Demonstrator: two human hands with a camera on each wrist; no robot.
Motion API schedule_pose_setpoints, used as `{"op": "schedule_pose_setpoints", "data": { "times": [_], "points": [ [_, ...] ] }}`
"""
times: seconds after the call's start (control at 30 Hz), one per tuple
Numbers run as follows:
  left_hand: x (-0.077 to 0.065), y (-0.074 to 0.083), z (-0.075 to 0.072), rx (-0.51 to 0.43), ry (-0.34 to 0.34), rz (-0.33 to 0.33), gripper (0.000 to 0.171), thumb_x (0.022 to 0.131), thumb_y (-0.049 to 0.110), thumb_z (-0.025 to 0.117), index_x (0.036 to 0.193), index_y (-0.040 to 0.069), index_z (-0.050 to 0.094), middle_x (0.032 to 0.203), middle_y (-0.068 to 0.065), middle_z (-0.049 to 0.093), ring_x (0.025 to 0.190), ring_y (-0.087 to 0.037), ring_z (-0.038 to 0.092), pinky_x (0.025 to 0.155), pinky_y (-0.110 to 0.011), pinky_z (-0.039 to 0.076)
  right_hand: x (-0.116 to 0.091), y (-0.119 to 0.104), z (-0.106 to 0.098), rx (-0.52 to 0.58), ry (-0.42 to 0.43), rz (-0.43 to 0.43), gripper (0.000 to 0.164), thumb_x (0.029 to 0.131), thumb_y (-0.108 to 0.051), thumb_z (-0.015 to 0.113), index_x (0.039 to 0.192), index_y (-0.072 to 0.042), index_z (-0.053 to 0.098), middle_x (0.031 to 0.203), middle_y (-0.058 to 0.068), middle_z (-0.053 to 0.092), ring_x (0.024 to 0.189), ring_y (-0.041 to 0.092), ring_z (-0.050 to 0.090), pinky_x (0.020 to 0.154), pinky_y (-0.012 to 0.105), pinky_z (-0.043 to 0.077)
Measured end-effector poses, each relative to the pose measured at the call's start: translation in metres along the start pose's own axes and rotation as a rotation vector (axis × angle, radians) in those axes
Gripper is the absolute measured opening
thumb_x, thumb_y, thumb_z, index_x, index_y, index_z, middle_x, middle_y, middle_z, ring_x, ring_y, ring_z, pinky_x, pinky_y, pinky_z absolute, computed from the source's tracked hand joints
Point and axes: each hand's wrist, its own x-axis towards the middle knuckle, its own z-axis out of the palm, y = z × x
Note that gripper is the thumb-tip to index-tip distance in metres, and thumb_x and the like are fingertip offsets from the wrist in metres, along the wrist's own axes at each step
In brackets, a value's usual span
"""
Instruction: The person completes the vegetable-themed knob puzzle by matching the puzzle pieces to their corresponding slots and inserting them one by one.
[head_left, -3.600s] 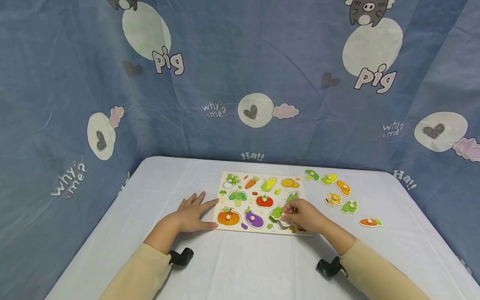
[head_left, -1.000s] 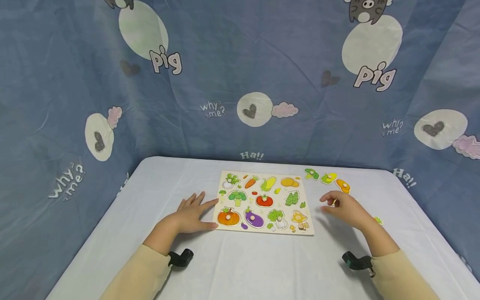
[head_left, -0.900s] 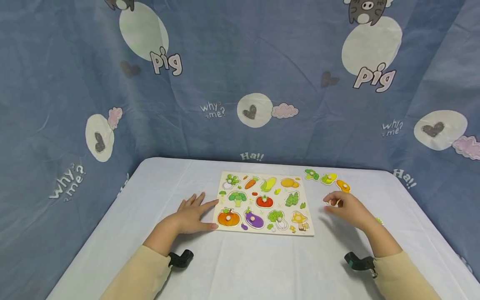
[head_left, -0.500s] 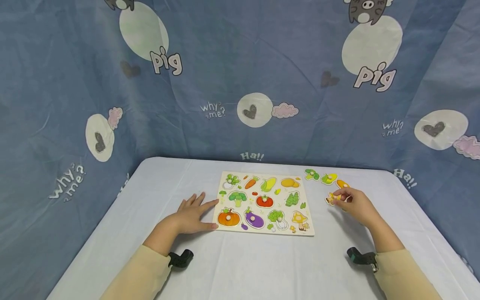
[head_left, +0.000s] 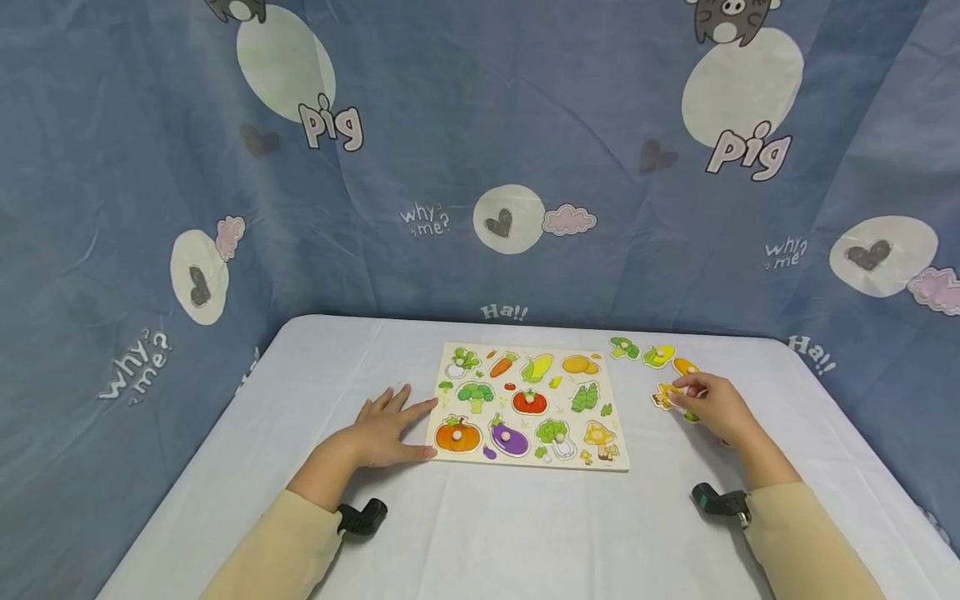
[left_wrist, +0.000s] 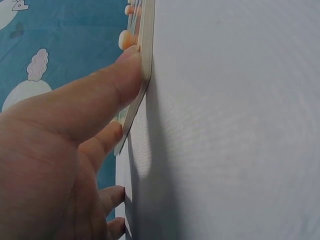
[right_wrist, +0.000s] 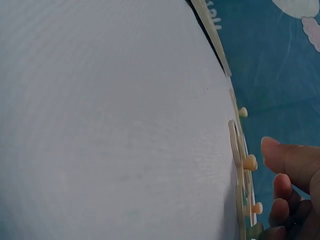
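Note:
In the head view my left hand (head_left: pixel 386 429) lies with spread fingers at the left edge of a wooden vegetable puzzle board (head_left: pixel 517 462). Its thumb (left_wrist: pixel 127 70) presses on the board's edge in the left wrist view. My right hand (head_left: pixel 716 408) is over a loose mushroom puzzle piece (head_left: pixel 663 397) to the right of the board, thumb and forefinger close to it. The right wrist view shows the thumb (right_wrist: pixel 285 157) apart from a wooden knob (right_wrist: pixel 249 162). Knobbed pumpkin (head_left: pixel 457 436), eggplant (head_left: pixel 506 437), tomato (head_left: pixel 529 403) and cabbage (head_left: pixel 553 435) pieces sit on the board.
Broccoli (head_left: pixel 623 348), corn (head_left: pixel 658 357) and orange potato (head_left: pixel 686 367) pieces lie behind the right hand. A green piece (head_left: pixel 691 416) shows partly under that hand. Behind the white-covered table (head_left: pixel 525 533) hangs a blue printed curtain (head_left: pixel 390 275).
My right hand has left the cabbage piece on the board and moved right to the loose pieces, then slightly farther right over the mushroom piece. The left hand stays put.

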Motion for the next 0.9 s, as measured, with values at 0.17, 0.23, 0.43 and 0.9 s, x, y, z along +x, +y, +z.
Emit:
{"op": "schedule_pose_setpoints", "data": {
  "times": [0.17, 0.23, 0.43, 0.9],
  "points": [
    [0.000, 0.000, 0.000, 0.000, -0.002, -0.009, 0.088, 0.083, 0.064, 0.070, 0.156, 0.025, 0.038, 0.163, -0.025, 0.015, 0.148, -0.052, 0.008, 0.116, -0.069, 0.005, 0.006, 0.000, 0.003, -0.007, -0.041, 0.068, 0.031, 0.095, -0.018, 0.070, 0.115, 0.005, 0.066, 0.092, 0.009, 0.052, 0.078, 0.021, 0.048, 0.058, 0.029, 0.042],
    [0.000, 0.000, 0.000, 0.005, -0.001, -0.008, 0.088, 0.083, 0.064, 0.069, 0.156, 0.025, 0.038, 0.163, -0.025, 0.015, 0.148, -0.052, 0.008, 0.116, -0.069, 0.005, 0.008, 0.000, 0.003, -0.018, -0.051, 0.087, 0.030, 0.095, -0.018, 0.069, 0.114, 0.005, 0.066, 0.090, 0.009, 0.053, 0.078, 0.021, 0.048, 0.059, 0.030, 0.042],
    [0.001, -0.001, 0.001, 0.007, 0.002, -0.002, 0.088, 0.083, 0.064, 0.069, 0.156, 0.025, 0.039, 0.163, -0.026, 0.016, 0.148, -0.052, 0.008, 0.116, -0.069, 0.005, 0.017, 0.001, 0.004, -0.058, -0.076, 0.129, 0.025, 0.094, -0.017, 0.070, 0.109, 0.003, 0.066, 0.086, 0.008, 0.053, 0.079, 0.022, 0.048, 0.062, 0.031, 0.041],
    [0.002, 0.000, 0.000, -0.003, 0.000, -0.008, 0.088, 0.083, 0.065, 0.069, 0.156, 0.027, 0.038, 0.164, -0.025, 0.015, 0.149, -0.051, 0.006, 0.116, -0.068, 0.004, 0.014, -0.001, -0.001, -0.066, -0.089, 0.107, 0.021, 0.096, -0.017, 0.068, 0.105, 0.001, 0.063, 0.089, 0.008, 0.053, 0.076, 0.021, 0.048, 0.062, 0.032, 0.040]
  ]
}}
